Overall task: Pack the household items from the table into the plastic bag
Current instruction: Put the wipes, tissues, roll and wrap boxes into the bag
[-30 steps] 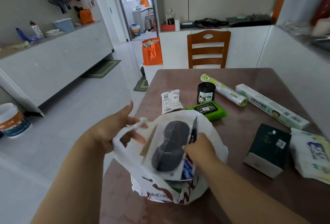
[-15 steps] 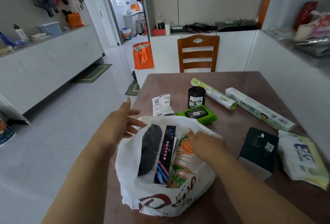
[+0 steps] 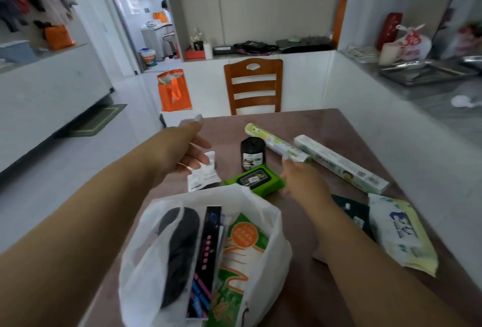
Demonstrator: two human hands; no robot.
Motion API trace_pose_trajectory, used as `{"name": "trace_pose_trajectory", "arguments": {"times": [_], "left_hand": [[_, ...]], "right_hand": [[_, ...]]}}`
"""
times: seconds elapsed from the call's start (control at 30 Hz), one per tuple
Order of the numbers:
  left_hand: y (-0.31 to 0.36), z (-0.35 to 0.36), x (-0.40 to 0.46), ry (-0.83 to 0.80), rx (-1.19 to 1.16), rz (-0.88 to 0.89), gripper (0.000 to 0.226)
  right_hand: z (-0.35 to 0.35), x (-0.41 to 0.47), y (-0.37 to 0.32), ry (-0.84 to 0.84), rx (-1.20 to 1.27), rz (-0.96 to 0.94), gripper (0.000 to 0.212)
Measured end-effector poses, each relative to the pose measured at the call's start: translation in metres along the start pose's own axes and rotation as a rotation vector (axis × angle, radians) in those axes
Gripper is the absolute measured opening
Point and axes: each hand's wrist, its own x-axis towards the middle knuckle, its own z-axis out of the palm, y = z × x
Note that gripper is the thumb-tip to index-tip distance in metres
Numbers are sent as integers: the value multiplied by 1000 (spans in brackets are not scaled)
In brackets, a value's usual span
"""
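The white plastic bag stands open at 6 o'clock on the brown surface, holding a black oval item, a dark slim box and a green-orange packet. Left hand, at 11 o'clock of the bag, has fingers spread over a white sachet. Right hand, fingers loosely extended and empty, reaches over the green wipes pack. A wooden chair stands at 12 o'clock. The right forearm partly hides a dark box; the motion blurs print

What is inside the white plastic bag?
In the white plastic bag: a black oval item, a dark slim box and an orange-green packet. Anything beneath them is hidden.
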Motion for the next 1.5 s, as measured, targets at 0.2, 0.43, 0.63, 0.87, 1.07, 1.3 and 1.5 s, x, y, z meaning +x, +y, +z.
{"name": "trace_pose_trajectory", "arguments": {"times": [0.2, 0.43, 0.63, 0.87, 1.07, 1.3, 1.5], "left_hand": [[25, 44, 50, -219, 155, -30, 56], [5, 66, 130, -321, 359, -224, 60], [-52, 87, 187, -248, 422, -261, 40], [-102, 120, 210, -323, 276, -366, 42], [-126, 98, 233, -61, 116, -385, 28], [-216, 61, 297, 309, 407, -443, 95], [-219, 55, 306, 212, 49, -506, 63]], "right_hand": [[4, 26, 25, -42, 36, 93, 44], [30, 90, 35, -150, 106, 329, 59], [71, 107, 32, -312, 457, 652, 63], [118, 122, 35, -271, 844, 795, 53], [101, 130, 43, -292, 951, 689, 38], [87, 137, 51, -211, 1026, 661, 23], [85, 140, 61, -210, 1049, 639, 28]]}}
